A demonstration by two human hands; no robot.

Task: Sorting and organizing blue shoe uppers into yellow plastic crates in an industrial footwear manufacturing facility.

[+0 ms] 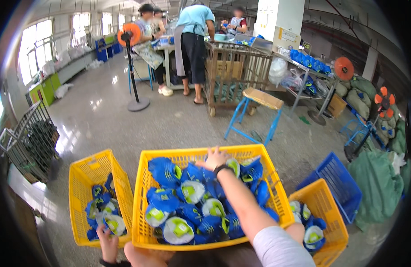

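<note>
Bright daylight from windows (40,49) at left, glare patches on polished floor (98,104). Soft shadows. Strong fisheye bending, black vignette at rim. Far background slightly blurred; foreground sharp.

A factory floor: crates (205,155) of blue caps (165,171), workers at tables, sacks (359,100).

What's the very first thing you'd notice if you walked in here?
The big yellow basket in the middle, heaped with blue and green caps, with the right hand reaching across to its far rim. The left hand grips a smaller yellow basket on the left. Further back, an orange fan stands on the grey floor.
</note>
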